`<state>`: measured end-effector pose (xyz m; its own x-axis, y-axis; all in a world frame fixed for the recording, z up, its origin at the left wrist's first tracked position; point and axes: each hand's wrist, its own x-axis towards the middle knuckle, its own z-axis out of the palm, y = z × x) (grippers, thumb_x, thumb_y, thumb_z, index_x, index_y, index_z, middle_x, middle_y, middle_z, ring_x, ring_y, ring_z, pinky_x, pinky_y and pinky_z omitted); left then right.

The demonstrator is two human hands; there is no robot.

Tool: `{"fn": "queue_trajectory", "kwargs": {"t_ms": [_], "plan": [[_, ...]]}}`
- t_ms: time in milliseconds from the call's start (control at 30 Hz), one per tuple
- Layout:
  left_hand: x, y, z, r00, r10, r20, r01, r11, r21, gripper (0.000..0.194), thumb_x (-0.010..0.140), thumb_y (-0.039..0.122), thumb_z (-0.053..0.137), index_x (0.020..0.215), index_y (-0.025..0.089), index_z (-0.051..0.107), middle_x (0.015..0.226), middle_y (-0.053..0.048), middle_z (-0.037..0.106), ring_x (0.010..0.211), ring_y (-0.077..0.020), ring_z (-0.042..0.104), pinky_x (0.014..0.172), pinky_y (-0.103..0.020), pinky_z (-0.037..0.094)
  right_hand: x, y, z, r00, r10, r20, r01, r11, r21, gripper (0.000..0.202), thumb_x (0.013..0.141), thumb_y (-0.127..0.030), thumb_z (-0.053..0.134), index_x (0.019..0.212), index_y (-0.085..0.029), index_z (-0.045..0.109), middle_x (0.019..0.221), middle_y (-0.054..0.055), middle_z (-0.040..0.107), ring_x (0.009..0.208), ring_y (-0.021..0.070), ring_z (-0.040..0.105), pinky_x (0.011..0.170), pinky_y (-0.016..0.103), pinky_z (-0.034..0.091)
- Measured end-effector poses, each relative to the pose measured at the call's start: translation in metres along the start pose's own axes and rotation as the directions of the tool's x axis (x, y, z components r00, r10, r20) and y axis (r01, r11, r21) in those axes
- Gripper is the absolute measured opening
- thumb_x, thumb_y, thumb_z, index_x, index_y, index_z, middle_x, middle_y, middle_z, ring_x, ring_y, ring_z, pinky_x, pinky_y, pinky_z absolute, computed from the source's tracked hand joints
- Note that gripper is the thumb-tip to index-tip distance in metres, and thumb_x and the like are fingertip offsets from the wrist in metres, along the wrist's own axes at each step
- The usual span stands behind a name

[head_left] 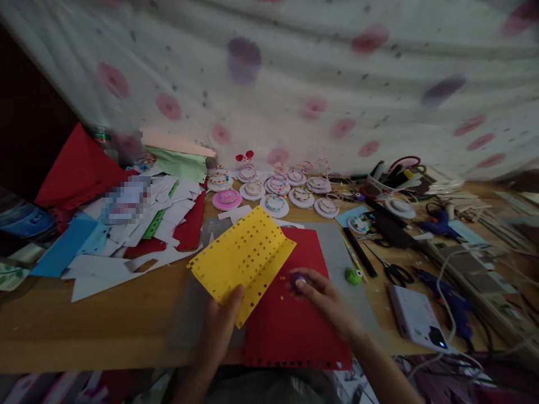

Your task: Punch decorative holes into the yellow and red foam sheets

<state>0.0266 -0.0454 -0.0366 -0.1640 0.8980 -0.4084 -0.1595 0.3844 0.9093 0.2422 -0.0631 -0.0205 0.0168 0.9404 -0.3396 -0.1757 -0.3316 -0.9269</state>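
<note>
My left hand [221, 325] is closed on the lower edge of a sheet of yellow paper [229, 252], thumb on top. Rows of small star-shaped holes run through the sheet, which is raised and tilted over the table. In my right hand [322, 297] is a small rounded purple thing, seemingly a paper punch [298, 280], gripped between thumb and fingers; it is partly hidden and slightly blurred. Below both hands lies red paper [295, 331] with punched holes along its near edge. Tiny yellow bits [282, 287] rest on it beside the punch.
Paper scraps [168, 202] pile up at the left. Several small decorated paper hats [275, 205] stand at the back. Right of the red paper are a green frog-like figure [353, 275], scissors [396, 272], a white box-shaped device [416, 320], glue guns [450, 303] and cables.
</note>
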Motion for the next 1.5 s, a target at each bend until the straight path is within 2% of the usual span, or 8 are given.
{"fn": "queue_trajectory", "kwargs": {"t_ms": [267, 400, 567, 800, 1000, 1100, 1300, 1500], "plan": [[-0.016, 0.005, 0.024, 0.987, -0.009, 0.160, 0.014, 0.999, -0.031, 0.045, 0.063, 0.035, 0.080, 0.102, 0.015, 0.069, 0.109, -0.011, 0.073, 0.104, -0.0295, 0.067, 0.087, -0.036, 0.056, -0.018, 0.016, 0.007, 0.986, 0.163, 0.039, -0.167, 0.975, 0.148, 0.034, 0.066, -0.040, 0.081, 0.091, -0.020, 0.070, 0.088, 0.005, 0.073, 0.078, 0.0183, 0.066, 0.075, 0.032, 0.050], [-0.019, 0.009, 0.023, 0.979, 0.043, 0.197, -0.048, 0.999, 0.024, 0.041, 0.064, 0.033, 0.078, 0.101, 0.017, 0.070, 0.108, -0.009, 0.074, 0.104, -0.0302, 0.067, 0.085, -0.035, 0.057, -0.021, 0.015, 0.011, 0.985, 0.166, 0.047, -0.172, 0.967, 0.188, 0.032, 0.065, -0.039, 0.083, 0.090, -0.022, 0.072, 0.090, 0.003, 0.071, 0.079, 0.0164, 0.064, 0.077, 0.030, 0.050], [-0.022, 0.014, 0.018, 0.974, 0.151, 0.170, -0.175, 0.975, 0.136, 0.033, 0.067, 0.030, 0.075, 0.098, 0.018, 0.071, 0.106, -0.007, 0.075, 0.104, -0.0306, 0.067, 0.086, -0.036, 0.057, -0.021, 0.008, 0.016, 0.986, 0.161, 0.045, -0.167, 0.963, 0.211, 0.035, 0.064, -0.040, 0.083, 0.092, -0.022, 0.072, 0.091, 0.004, 0.071, 0.081, 0.0173, 0.063, 0.077, 0.030, 0.050], [-0.020, 0.006, 0.015, 0.939, 0.288, 0.188, -0.324, 0.924, 0.205, 0.038, 0.071, 0.031, 0.073, 0.106, 0.018, 0.066, 0.112, -0.009, 0.072, 0.105, -0.0260, 0.067, 0.090, -0.035, 0.056, -0.026, -0.001, 0.016, 0.984, 0.169, -0.047, -0.153, 0.958, 0.242, 0.031, 0.063, -0.041, 0.083, 0.085, -0.022, 0.072, 0.085, 0.001, 0.070, 0.075, 0.0145, 0.061, 0.072, 0.026, 0.048], [-0.020, 0.002, 0.014, 0.911, 0.370, 0.183, -0.408, 0.877, 0.255, 0.033, 0.072, 0.029, 0.071, 0.104, 0.020, 0.068, 0.110, -0.008, 0.073, 0.104, -0.0256, 0.068, 0.090, -0.035, 0.056, -0.026, 0.001, 0.015, 0.989, 0.141, -0.035, -0.129, 0.965, 0.227, 0.031, 0.064, -0.040, 0.083, 0.085, -0.021, 0.072, 0.081, 0.000, 0.068, 0.073, 0.0123, 0.059, 0.070, 0.023, 0.047], [-0.021, 0.004, 0.015, 0.922, 0.338, 0.188, -0.377, 0.896, 0.234, 0.032, 0.072, 0.029, 0.072, 0.102, 0.021, 0.069, 0.110, -0.007, 0.074, 0.104, -0.0252, 0.068, 0.090, -0.034, 0.056, -0.024, 0.003, 0.015, 0.989, 0.140, -0.036, -0.128, 0.964, 0.234, 0.030, 0.064, -0.039, 0.083, 0.085, -0.021, 0.073, 0.080, 0.000, 0.068, 0.072, 0.0119, 0.059, 0.069, 0.023, 0.046], [-0.025, 0.009, 0.019, 0.959, 0.263, 0.108, -0.276, 0.951, 0.142, 0.027, 0.071, 0.030, 0.072, 0.096, 0.020, 0.071, 0.103, -0.006, 0.076, 0.099, -0.0254, 0.070, 0.084, -0.033, 0.058, -0.025, 0.003, 0.016, 0.992, 0.122, -0.039, -0.111, 0.972, 0.209, 0.028, 0.066, -0.040, 0.081, 0.084, -0.020, 0.073, 0.076, 0.000, 0.067, 0.068, 0.0117, 0.057, 0.066, 0.023, 0.045], [-0.022, 0.008, 0.017, 0.938, 0.284, 0.197, -0.321, 0.926, 0.196, 0.032, 0.072, 0.029, 0.072, 0.102, 0.020, 0.069, 0.109, -0.006, 0.074, 0.104, -0.0242, 0.068, 0.089, -0.032, 0.057, -0.025, 0.002, 0.018, 0.989, 0.138, -0.058, -0.119, 0.958, 0.260, 0.029, 0.064, -0.039, 0.083, 0.085, -0.021, 0.073, 0.082, 0.001, 0.069, 0.073, 0.0135, 0.060, 0.071, 0.025, 0.047]]}}
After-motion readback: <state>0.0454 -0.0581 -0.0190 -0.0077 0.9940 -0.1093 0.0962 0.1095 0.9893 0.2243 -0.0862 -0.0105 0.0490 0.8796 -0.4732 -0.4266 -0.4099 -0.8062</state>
